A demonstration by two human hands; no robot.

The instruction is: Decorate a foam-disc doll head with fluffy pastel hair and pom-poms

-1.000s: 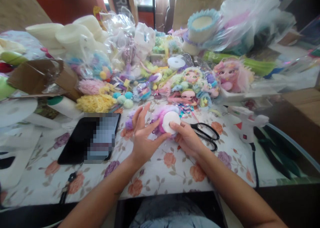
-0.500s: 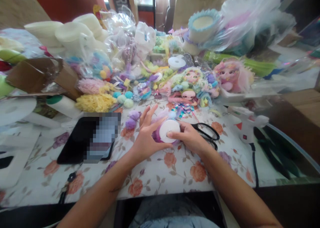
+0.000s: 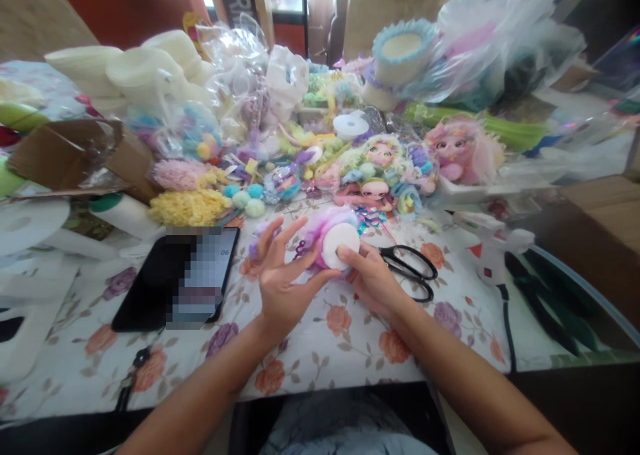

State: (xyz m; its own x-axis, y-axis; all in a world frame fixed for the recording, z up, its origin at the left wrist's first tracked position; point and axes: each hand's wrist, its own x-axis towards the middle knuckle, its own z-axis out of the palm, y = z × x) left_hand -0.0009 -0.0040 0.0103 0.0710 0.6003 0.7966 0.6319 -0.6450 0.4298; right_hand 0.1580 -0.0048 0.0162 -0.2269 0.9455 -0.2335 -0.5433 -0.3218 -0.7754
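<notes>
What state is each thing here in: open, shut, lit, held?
Left hand: open, fingers spread, thumb touching the fluffy piece.
Right hand: gripping the fluffy piece.
Fluffy piece: held, white disc facing the camera.
Scissors: lying shut.
Phone: screen lit.

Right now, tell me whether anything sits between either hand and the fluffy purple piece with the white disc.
Nothing visible does. The right hand already grips the fluffy purple piece, thumb on its white disc. The left hand touches it, fingers spread. The scissors lie beside it, not between.
</notes>
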